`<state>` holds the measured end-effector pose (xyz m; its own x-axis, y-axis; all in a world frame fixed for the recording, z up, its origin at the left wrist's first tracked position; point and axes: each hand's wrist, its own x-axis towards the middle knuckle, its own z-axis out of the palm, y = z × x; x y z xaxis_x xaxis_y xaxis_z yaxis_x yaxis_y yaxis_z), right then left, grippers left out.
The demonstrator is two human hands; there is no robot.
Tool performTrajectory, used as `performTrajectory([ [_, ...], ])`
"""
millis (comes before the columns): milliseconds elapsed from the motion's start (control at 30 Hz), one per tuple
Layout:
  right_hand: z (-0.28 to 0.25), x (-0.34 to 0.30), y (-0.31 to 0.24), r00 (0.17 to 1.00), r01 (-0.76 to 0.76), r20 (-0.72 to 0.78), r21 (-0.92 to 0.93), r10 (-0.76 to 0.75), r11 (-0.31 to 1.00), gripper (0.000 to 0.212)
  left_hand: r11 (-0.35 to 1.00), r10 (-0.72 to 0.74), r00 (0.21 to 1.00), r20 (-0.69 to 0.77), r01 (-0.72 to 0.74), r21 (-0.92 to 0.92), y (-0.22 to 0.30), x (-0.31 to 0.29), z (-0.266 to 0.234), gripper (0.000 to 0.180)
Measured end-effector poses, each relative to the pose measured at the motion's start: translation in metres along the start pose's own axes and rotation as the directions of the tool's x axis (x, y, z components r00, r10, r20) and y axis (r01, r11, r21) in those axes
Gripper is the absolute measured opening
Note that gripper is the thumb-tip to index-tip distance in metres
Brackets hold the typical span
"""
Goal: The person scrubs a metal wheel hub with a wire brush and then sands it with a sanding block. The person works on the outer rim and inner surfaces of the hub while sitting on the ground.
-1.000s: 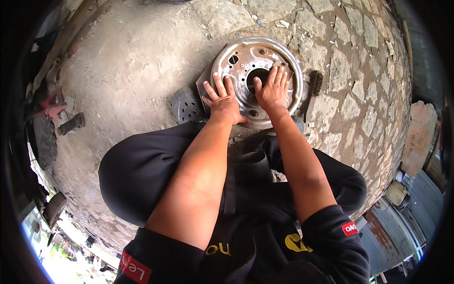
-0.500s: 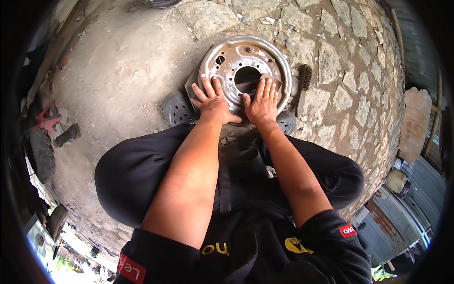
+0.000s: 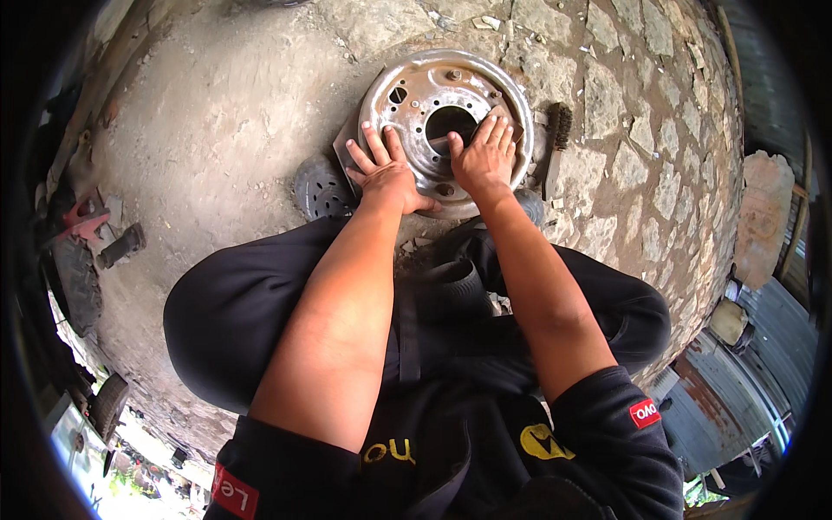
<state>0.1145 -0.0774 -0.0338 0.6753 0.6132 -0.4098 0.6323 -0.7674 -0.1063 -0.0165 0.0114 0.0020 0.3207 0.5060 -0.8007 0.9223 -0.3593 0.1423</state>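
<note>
A round grey steel wheel rim (image 3: 416,82) lies flat on the ground in front of my knees. My left hand (image 3: 386,169) rests flat on its near left edge, fingers spread, holding nothing. My right hand (image 3: 484,156) lies palm down on the rim's face just right of the centre hole (image 3: 451,121), fingers together. It presses a small brownish abrasive sheet (image 3: 438,140) whose edge pokes out beside the fingers. Most of the sheet is hidden under the hand.
A wire brush (image 3: 555,143) lies on the ground right of the rim. Dark perforated sandals (image 3: 319,186) flank the rim's near side. The ground is concrete on the left and stone paving (image 3: 641,130) on the right. Metal scraps (image 3: 117,247) lie far left.
My right hand has shifted up from the rim's near edge toward the centre hole. My left hand stays on the near left edge.
</note>
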Motion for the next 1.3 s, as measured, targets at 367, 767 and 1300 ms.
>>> performTrajectory([
  [367,0.007,-0.011,0.0,0.992,0.13,0.003,-0.08,-0.13,0.988,0.091,1.0,-0.024,1.0,-0.002,0.024,0.016,-0.002,-0.002,0.0,0.166],
  [767,0.013,-0.032,0.0,0.98,0.184,0.085,-0.061,-0.178,0.981,0.092,0.999,-0.037,0.999,-0.008,0.037,-0.003,-0.004,-0.002,-0.001,0.168],
  [1300,0.007,0.004,0.002,0.983,0.177,-0.047,0.005,-0.176,0.984,0.091,1.0,-0.014,1.0,0.007,0.014,0.016,-0.001,-0.003,-0.001,0.167],
])
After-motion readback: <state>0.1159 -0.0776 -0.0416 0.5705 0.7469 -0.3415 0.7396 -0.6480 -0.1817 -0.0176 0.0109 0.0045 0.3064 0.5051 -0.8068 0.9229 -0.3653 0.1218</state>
